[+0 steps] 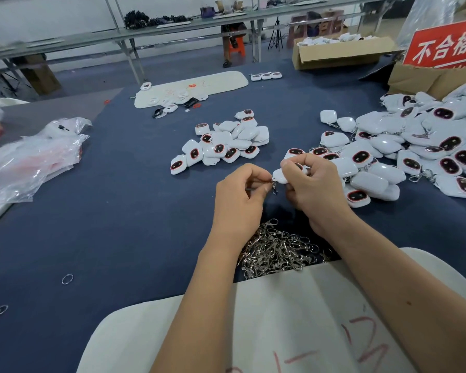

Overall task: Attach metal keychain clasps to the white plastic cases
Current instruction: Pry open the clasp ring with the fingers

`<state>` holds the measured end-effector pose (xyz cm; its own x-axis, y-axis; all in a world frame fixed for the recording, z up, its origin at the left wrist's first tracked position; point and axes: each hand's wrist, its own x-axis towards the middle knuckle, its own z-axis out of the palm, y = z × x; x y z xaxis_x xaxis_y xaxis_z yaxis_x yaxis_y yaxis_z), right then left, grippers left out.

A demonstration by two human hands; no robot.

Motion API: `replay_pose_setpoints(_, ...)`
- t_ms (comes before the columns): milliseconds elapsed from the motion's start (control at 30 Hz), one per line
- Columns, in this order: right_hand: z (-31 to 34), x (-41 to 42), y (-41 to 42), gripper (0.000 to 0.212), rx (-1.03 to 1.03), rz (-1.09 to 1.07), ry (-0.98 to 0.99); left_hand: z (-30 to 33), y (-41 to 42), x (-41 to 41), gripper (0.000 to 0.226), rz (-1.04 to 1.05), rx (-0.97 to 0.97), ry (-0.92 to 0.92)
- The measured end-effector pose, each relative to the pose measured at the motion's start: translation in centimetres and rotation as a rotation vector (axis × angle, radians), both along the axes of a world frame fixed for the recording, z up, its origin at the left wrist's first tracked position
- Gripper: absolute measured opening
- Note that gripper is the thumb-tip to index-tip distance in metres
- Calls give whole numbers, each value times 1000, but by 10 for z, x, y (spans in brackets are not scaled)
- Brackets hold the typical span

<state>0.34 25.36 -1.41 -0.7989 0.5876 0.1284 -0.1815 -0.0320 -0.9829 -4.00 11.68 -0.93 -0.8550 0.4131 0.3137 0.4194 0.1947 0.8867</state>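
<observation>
My right hand (308, 181) grips a white plastic case (280, 176) above the blue table. My left hand (240, 195) pinches a metal clasp (274, 187) at the case's lower left corner. A heap of loose metal clasps (277, 250) lies just below both hands. A small pile of white cases (223, 142) sits beyond the hands. A larger pile of cases with clasps hanging from them (404, 154) spreads to the right.
Clear plastic bags (30, 157) lie at the left. A white board (293, 324) covers the near edge, another white board (191, 86) lies far back. Cardboard boxes (342, 53) and a red sign (444, 45) stand at the back right. A loose ring (67, 279) lies at the front left.
</observation>
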Motion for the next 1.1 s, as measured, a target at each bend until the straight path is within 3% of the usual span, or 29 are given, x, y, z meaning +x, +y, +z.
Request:
replay_pose_setpoints(467, 4, 5, 5, 18, -114, 177, 43, 5, 1, 2, 21, 99, 112, -43)
replay_pose_setpoints(667, 1, 7, 7, 18, -61, 284, 67, 0, -5, -1, 22, 142, 4, 74)
replay_pose_setpoints(833, -3, 6, 4, 25, 3, 234, 13, -1, -8, -2, 25, 118, -192, 266)
replay_pose_setpoints(900, -2, 5, 3, 26, -10, 212, 18, -1, -7, 0, 23, 120, -188, 273)
replay_pose_setpoints(967, 0, 6, 3, 32, -46, 198, 42, 0, -3, 2, 20, 138, -62, 174)
replay_pose_setpoints(1100, 3, 5, 7, 37, -160, 238, 109, 4, 6, 4, 13, 102, 240, -225)
